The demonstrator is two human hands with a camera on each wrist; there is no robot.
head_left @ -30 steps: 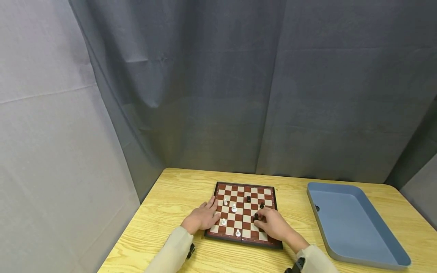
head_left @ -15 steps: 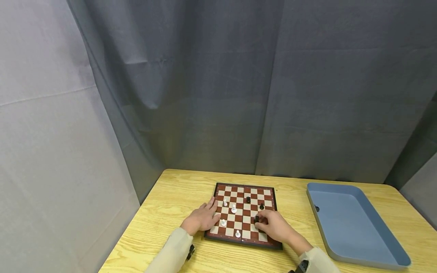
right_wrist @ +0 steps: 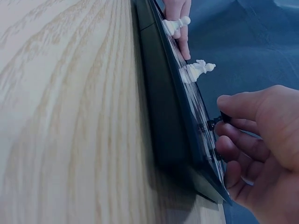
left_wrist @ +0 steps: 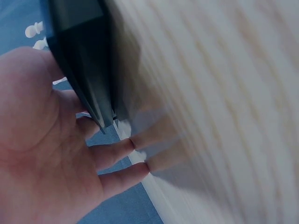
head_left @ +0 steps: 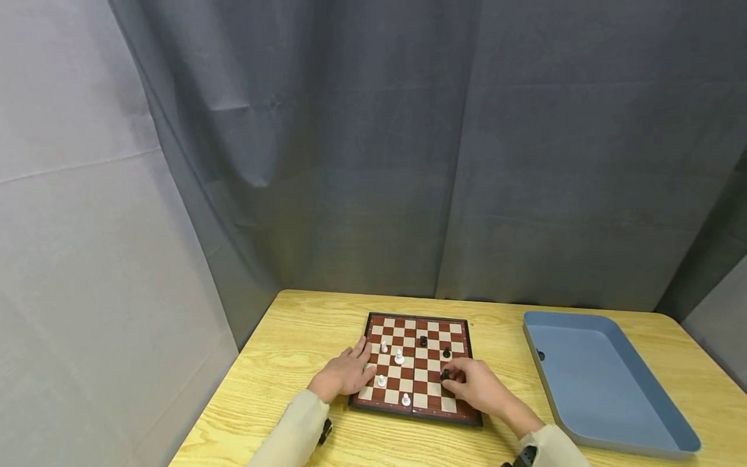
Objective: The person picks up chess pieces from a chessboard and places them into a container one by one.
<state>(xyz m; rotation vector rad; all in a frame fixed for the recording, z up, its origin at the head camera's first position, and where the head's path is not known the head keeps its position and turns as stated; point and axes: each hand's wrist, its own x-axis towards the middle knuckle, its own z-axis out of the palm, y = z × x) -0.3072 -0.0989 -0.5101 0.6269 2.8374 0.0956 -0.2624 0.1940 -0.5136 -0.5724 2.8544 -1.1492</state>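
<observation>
A brown-and-white chessboard lies unfolded on the table. My left hand rests along its left edge, fingers extended; in the left wrist view the fingertips touch the tabletop. Over the right half, my right hand pinches a small black chess piece between thumb and forefinger, low at the board's surface. The fingers hide part of that piece. Behind it stand a black chess piece and another black piece. Several white pieces, among them a white pawn and a taller one, stand on the left half.
A blue-grey tray with raised walls sits on the wooden table to the right of the board. Grey curtains hang behind the table and at its left.
My right hand has shifted slightly to the right across the board with the pinched black chess piece. The left hand and the other pieces stay in place.
</observation>
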